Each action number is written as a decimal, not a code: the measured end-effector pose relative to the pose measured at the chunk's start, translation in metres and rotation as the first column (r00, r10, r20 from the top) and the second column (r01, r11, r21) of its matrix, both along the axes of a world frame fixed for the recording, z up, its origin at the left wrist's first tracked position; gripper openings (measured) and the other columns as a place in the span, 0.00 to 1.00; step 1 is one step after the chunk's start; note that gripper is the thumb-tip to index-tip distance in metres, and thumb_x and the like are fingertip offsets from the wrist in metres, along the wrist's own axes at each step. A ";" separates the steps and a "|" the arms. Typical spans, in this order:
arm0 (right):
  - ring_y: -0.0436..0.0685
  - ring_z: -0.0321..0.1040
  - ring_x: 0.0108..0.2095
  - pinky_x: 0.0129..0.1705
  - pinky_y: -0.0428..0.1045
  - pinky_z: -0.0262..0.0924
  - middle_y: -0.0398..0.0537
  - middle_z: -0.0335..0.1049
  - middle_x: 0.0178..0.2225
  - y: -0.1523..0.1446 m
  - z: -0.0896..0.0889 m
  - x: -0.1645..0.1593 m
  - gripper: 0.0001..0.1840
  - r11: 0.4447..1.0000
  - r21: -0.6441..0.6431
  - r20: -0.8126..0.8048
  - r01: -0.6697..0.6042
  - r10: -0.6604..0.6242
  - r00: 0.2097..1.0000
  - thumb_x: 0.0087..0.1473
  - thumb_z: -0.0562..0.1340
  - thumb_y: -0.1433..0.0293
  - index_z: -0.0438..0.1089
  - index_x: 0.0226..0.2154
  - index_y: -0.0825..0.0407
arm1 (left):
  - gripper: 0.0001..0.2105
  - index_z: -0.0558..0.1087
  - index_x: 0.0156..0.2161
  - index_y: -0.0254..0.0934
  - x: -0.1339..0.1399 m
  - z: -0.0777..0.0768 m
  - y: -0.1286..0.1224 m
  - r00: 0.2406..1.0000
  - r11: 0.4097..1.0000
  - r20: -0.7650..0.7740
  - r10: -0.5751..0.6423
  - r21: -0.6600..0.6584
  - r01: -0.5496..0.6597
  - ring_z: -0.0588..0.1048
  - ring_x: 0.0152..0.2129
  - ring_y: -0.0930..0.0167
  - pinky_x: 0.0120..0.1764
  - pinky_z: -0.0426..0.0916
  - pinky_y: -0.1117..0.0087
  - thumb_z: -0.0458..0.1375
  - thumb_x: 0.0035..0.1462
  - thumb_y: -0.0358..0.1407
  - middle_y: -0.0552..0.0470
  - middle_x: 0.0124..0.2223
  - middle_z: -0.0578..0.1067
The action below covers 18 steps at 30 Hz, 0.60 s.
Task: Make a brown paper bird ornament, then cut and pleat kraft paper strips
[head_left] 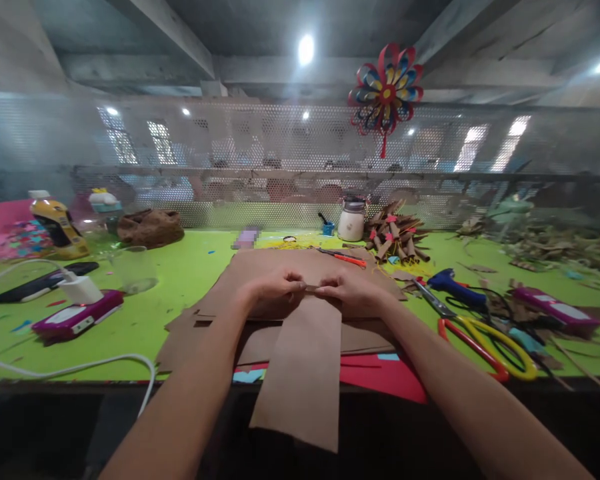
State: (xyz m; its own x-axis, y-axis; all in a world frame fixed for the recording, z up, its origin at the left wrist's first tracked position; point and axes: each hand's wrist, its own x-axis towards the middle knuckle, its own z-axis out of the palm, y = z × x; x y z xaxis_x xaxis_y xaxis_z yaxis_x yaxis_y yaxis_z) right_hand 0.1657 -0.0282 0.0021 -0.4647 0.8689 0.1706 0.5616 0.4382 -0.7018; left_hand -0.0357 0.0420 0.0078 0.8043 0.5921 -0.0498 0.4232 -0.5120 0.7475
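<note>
A strip of brown kraft paper (307, 373) runs toward me, its near end hanging past the table edge. Its far end is curled or folded into a narrow edge. My left hand (275, 287) pinches the left side of that edge between thumb and fingers. On the right side, my right hand (353, 290) pinches the same edge, a small gap from the left. Beneath both hands lies a stack of brown paper sheets (250, 270), with red paper (380, 377) under its near side. Small scissors with red handles (350, 260) rest on the stack just beyond my right hand.
To the right are large scissors (500, 350), a blue glue gun (457, 288) and a purple power strip (555, 310). Another power strip (77, 320), a clear cup (134, 270) and a bottle (57, 223) stand left. Rolled paper tubes (400, 233) and a jar (352, 220) sit behind.
</note>
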 end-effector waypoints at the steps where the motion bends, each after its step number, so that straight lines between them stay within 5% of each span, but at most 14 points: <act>1: 0.47 0.51 0.23 0.25 0.44 0.47 0.41 0.58 0.20 0.001 0.000 0.001 0.20 1.000 -0.006 -0.019 0.002 -0.002 1.000 0.51 0.57 0.56 0.69 0.24 0.57 | 0.12 0.72 0.28 0.33 0.001 0.000 0.000 1.000 1.000 0.012 -0.016 -0.003 0.016 0.66 0.22 0.75 0.28 0.59 0.74 0.54 0.52 0.41 0.54 0.24 0.70; 4: 0.47 0.51 0.23 0.24 0.44 0.46 0.40 0.58 0.20 0.005 -0.003 0.005 0.19 0.998 -0.056 -0.080 0.011 -0.015 0.997 0.49 0.58 0.56 0.69 0.24 0.57 | 0.14 0.75 0.37 0.33 0.002 -0.003 0.001 0.993 0.998 0.105 -0.056 -0.016 0.058 0.68 0.28 0.73 0.33 0.60 0.73 0.56 0.52 0.42 0.52 0.31 0.74; 14: 0.46 0.52 0.23 0.26 0.45 0.47 0.40 0.59 0.21 0.005 -0.016 0.000 0.18 0.958 -0.271 -0.419 -0.092 -0.032 0.907 0.42 0.65 0.57 0.68 0.23 0.56 | 0.13 0.75 0.37 0.34 0.003 -0.006 0.004 0.984 0.995 0.154 -0.088 -0.037 0.095 0.67 0.30 0.73 0.34 0.60 0.74 0.58 0.50 0.41 0.52 0.32 0.74; 18: 0.46 0.51 0.23 0.25 0.44 0.47 0.39 0.59 0.20 0.005 -0.016 -0.001 0.19 0.965 -0.257 -0.399 -0.052 -0.057 0.915 0.42 0.64 0.55 0.68 0.23 0.56 | 0.12 0.75 0.36 0.34 0.005 -0.008 0.006 0.983 0.996 0.161 -0.091 -0.007 0.094 0.68 0.32 0.72 0.36 0.60 0.73 0.58 0.50 0.41 0.51 0.33 0.74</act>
